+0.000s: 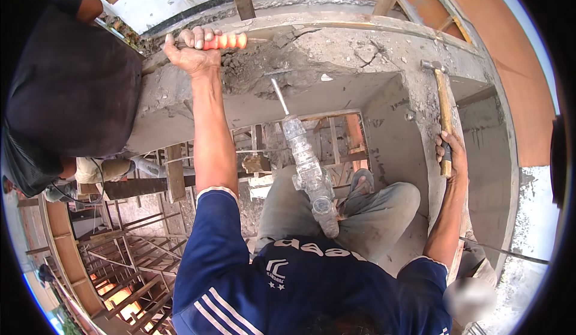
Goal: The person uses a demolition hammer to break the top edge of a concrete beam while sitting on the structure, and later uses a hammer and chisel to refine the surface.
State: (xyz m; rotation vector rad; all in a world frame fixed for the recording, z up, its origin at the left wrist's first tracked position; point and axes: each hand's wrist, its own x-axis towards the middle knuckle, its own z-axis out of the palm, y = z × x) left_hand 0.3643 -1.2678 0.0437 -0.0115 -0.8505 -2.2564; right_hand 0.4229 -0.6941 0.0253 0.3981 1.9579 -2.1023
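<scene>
My left hand is closed around a chisel with a ribbed orange grip, over the broken top of a concrete beam. The chisel's metal shaft points right, along the beam. On the right, my right hand grips the dark lower part of a hammer's wooden handle; its metal head lies at the beam's corner. Between my legs a dusty, grey demolition hammer leans with its steel bit toward the beam's inner face. Neither hand touches it.
The cracked concrete beam carries loose rubble near my left hand. Below it opens a drop with wooden props. A person in dark clothing is close on the left; another person is partly visible lower right. A cable runs at right.
</scene>
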